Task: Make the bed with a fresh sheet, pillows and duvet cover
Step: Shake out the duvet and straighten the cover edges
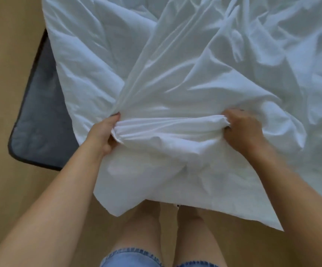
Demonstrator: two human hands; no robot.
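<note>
Two hands at frame centre: left hand (106,132) and right hand (242,130) each grip bunched white sheet (175,83); grey mattress (40,116) corner exposed at left.

One white sheet (194,74), as far as visible. One grey mattress (40,112). Two hands: one left hand (104,133), one right hand (243,130). Two bare legs (142,228). One pair of denim shorts (133,256).

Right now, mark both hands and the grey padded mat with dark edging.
Left hand (104,133): head view, back, gripping white sheet (175,89).
Right hand (243,129): head view, knuckles.
Grey padded mat with dark edging (40,122): head view, bare middle.
</note>
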